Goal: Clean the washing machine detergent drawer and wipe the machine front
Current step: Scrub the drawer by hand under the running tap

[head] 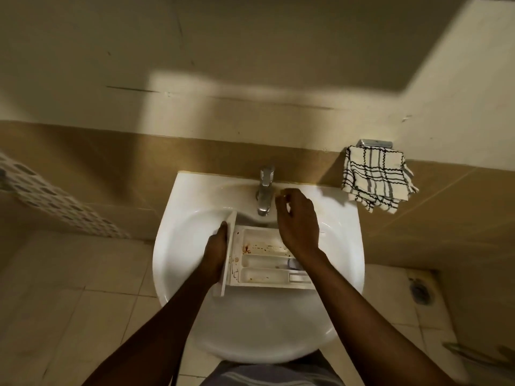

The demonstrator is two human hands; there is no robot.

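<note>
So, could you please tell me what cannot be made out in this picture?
Head view only:
White plastic detergent drawer: right end hidden under the right hand and wrist.
Left hand: its fingers hidden behind the drawer's front panel, so the grip is unclear.
White perforated basket: cut off by the left edge, blurred.
Chrome tap: running water, if any, too faint to tell.

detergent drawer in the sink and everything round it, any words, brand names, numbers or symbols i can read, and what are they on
No text can be read anywhere in this view.
Detergent drawer: a small round mark by its front panel, too blurred to read.
Tap: no brand or marking shows.
Checked cloth: pattern only, no label visible.
Sink: plain white, no print.
</note>
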